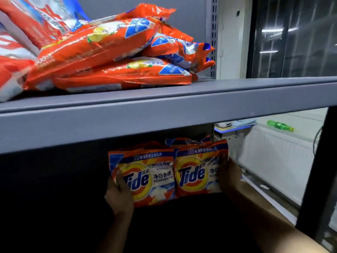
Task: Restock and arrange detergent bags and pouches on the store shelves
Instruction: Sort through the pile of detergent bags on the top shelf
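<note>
fingers (pixel 119 179) of both hands clamp two tide pouches' (pixel 144 177) outer edges, touching, under the shelf lip (pixel 164 121).

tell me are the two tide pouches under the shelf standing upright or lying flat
Upright. The left Tide pouch and right Tide pouch face forward, logos readable, side by side.

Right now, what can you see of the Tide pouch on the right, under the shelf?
The right Tide pouch is glossy orange plastic with a yellow and orange bullseye, blue Tide lettering and Chinese print on a blue top band. It stands upright, face to the camera, below the grey shelf. Its left edge meets the left Tide pouch. The right hand grips its right edge, and another pouch's top shows behind it.
</note>
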`<state>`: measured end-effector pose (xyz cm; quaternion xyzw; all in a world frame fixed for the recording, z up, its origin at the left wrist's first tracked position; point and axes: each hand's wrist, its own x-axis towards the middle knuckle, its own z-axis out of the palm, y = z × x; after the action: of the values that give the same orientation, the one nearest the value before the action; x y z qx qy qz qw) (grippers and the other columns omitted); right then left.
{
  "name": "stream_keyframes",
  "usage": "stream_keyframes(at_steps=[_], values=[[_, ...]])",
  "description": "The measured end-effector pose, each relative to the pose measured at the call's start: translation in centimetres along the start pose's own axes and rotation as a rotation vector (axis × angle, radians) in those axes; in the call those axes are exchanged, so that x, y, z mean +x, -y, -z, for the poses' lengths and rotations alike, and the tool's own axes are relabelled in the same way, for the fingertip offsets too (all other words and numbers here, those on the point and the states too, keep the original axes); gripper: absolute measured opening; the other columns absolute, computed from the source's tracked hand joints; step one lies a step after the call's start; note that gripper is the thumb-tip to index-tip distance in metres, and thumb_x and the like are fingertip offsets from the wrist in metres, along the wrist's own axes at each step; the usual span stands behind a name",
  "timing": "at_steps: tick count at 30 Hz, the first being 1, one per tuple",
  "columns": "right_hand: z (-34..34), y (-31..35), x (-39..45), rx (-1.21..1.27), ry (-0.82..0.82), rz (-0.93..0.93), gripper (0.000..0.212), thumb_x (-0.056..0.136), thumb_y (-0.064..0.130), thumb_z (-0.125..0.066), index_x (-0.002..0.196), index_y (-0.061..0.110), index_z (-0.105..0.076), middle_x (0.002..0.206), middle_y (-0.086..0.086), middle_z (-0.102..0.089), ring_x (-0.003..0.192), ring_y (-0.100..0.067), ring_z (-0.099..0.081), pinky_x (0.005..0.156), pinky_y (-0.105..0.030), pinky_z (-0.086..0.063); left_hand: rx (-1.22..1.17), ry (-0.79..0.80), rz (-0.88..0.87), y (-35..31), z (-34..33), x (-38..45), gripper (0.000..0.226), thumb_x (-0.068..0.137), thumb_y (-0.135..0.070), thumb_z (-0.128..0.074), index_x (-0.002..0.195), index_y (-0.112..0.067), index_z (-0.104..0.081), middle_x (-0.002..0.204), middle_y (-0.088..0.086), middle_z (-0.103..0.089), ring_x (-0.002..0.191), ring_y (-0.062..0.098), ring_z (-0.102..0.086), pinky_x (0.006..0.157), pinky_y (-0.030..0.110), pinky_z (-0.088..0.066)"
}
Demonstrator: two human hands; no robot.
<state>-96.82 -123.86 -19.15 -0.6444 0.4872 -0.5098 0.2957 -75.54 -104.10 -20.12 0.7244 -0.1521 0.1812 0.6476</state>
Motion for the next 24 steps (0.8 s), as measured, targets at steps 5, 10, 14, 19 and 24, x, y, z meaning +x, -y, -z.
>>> stream_keyframes(at_steps=[5, 10, 14, 19, 24], values=[[-2.2, 0.2, 1.6, -0.376, 0.173, 0.094, 0.047, 0.101, 0.048, -0.023, 0.132, 0.018, -0.042, 0.132, -0.013, -0.047, 0.121, -0.031, -0.045, 0.087, -0.038, -0.038, 0.085, 0.126, 0.034, 1.6, -1.7, 0.1, 0.052, 0.094, -0.047, -0.042, 0.113, 0.001, -0.047, 0.105, 0.026, -0.06, 0.092, 0.043, -0.062, 0.076, 0.043, -0.05], [-1.6, 1.1, 0.7, -0.4, 0.169, -0.017, 0.068, 0.099, 0.05, -0.028, 0.153, 0.017, -0.001, 0.158, -0.012, -0.011, 0.141, -0.032, -0.022, 0.109, -0.049, -0.026, 0.446, 0.168, -0.17, 1.0, -0.7, -2.0, 0.089, 0.084, -0.065, -0.03, 0.135, 0.008, -0.037, 0.139, 0.03, -0.037, 0.124, 0.047, -0.041, 0.093, 0.059, -0.039], [-0.3, 0.0, -3.2, -0.377, 0.0, 0.3, 0.049, 0.095, 0.045, -0.045, 0.135, 0.017, -0.04, 0.138, -0.01, -0.044, 0.123, -0.027, -0.04, 0.097, -0.042, -0.037, 0.552, 0.298, -0.523, -0.3, -0.3, -4.3, 0.072, 0.086, -0.061, -0.035, 0.12, 0.0, -0.051, 0.136, 0.024, -0.043, 0.121, 0.042, -0.044, 0.091, 0.054, -0.043], [0.8, -1.7, -4.3, -0.496, 0.462, 0.396, 0.061, 0.091, 0.045, -0.054, 0.145, 0.031, -0.029, 0.148, 0.0, -0.027, 0.135, -0.025, -0.029, 0.109, -0.045, -0.034, 0.592, 0.642, -0.811, -1.0, -0.6, -7.4, 0.031, 0.078, -0.027, -0.074, 0.105, -0.014, -0.068, 0.116, 0.006, -0.06, 0.108, 0.029, -0.059, 0.085, 0.042, -0.049], [2.2, 0.1, -3.9, -0.44, 0.691, 0.266, 0.074, 0.094, 0.032, -0.056, 0.152, 0.032, -0.011, 0.16, 0.0, -0.007, 0.145, -0.031, -0.011, 0.112, -0.049, -0.029, 0.694, 0.774, -0.66, -3.0, -0.9, -7.4, 0.036, 0.097, -0.032, -0.043, 0.131, -0.024, -0.049, 0.139, -0.004, -0.043, 0.129, 0.015, -0.036, 0.106, 0.029, -0.033]])
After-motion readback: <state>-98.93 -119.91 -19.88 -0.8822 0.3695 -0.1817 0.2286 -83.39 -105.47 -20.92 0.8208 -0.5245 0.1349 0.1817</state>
